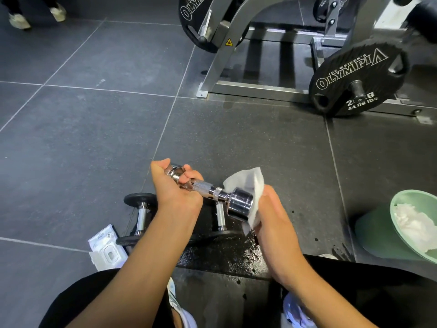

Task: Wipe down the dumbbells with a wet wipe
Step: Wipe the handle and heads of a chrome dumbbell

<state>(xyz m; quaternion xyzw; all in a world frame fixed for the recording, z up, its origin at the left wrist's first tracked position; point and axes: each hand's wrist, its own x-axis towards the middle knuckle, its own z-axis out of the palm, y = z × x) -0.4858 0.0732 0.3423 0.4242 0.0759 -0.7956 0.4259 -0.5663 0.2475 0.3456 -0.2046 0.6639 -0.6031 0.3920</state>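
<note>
The left hand point(176, 185) is closing in a fist around one end of a chrome dumbbell point(212, 192), holding it clear of the floor with the bar slanting down toward the right. The right hand point(272, 216) is pressing a white wet wipe point(250, 185) against the outer face of the dumbbell's other head, fingers together behind the sheet; the wipe is folding over the top and side of that head. Whether the thumb is pinching the wipe's lower edge cannot be told, as the sheet is hiding it.

Two black-plated dumbbells are lying on the dark floor tiles point(71, 143) directly beneath the hands: one point(139, 217) to the left of the left forearm, the other point(221, 218) showing only its chrome handle between the arms. The floor around them is glistening with wet patches.

A white wipe packet point(106, 248) is lying flat on the floor just beside the left dumbbell, its flap lid facing up. At the right edge a green bin point(378, 233) is tilting toward the camera, and crumpled white wipes point(413, 226) are resting inside it.

A grey weight machine point(236, 55) loaded with black plates point(354, 79) is standing well apart, further back.
</note>
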